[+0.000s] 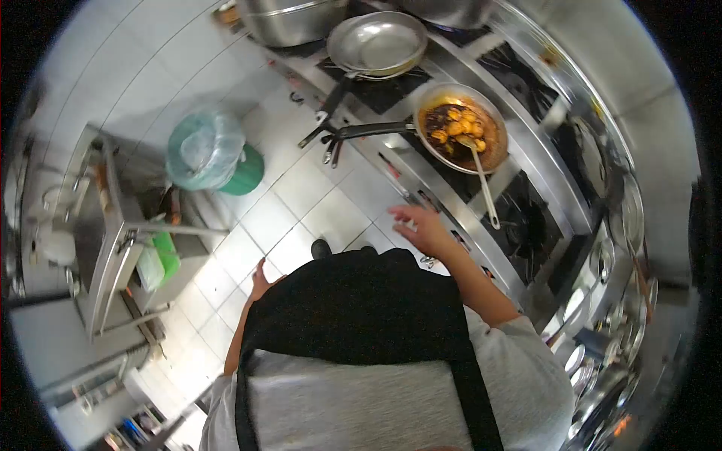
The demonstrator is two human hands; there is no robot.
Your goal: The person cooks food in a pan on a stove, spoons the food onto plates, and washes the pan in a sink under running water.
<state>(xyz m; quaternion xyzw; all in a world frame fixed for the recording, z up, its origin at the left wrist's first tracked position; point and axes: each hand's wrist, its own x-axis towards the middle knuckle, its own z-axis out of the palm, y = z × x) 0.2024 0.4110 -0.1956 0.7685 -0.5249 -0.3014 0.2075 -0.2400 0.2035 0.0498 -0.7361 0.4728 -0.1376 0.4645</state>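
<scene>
My right hand (423,228) hangs in front of the stove's edge, fingers apart and holding nothing. My left hand (263,281) is low at my left side, beside the black apron (353,308), its fingers spread and nothing in them. Beyond my right hand, a frying pan (496,128) sits on a burner with orange pieces of food (460,124) in dark sauce. A spoon (485,188) rests in that pan, its handle over the rim toward me. The black pan handle (372,129) points left past the stove front.
Stacked empty pans (377,45) and a large pot (293,21) stand at the back of the stove (489,98). A green bin (244,171) with a clear liner is on the tiled floor. At left is a metal table (113,248); metal utensils (602,361) lie at lower right.
</scene>
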